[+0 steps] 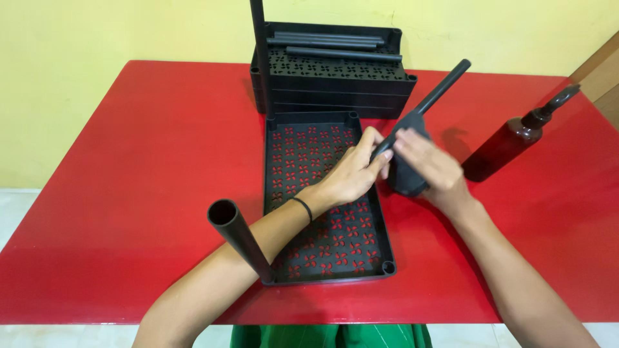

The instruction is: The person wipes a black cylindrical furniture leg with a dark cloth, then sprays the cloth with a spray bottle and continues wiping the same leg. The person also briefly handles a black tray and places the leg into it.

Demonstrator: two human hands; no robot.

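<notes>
A red table (129, 167) filled most of the view, set against a yellow wall (129, 26). At its far edge sat a stack of black perforated shelf trays (335, 80) with several loose black tubes (342, 53) lying across the top. Nearer lay a single black shelf tray (303, 251), flat on the table, its floor pierced with a flower-like pattern and a socket at each corner. Two upright tubes were already seated in it: a tall post (259, 51) at the far left corner and a shorter-looking post (240, 240) at the near left corner, its open end facing the camera. To the right, well apart from the tray, a brown bottle (509, 143) with a dark spray top stood on the table. Both hands met just beside the tray's right rim. The left hand (351, 174) had its fingers closed round the lower part of a black tube (433, 96), which slanted up and away to the right. The right hand (432, 164) pressed a dark cloth (405, 174) against the tube's lower end, fingers wrapped over it. The step in hand looked like wiping the tube before fitting. The next move would seem to call for freeing the cloth and lining the tube's end squarely over a vacant right-hand corner socket.
</notes>
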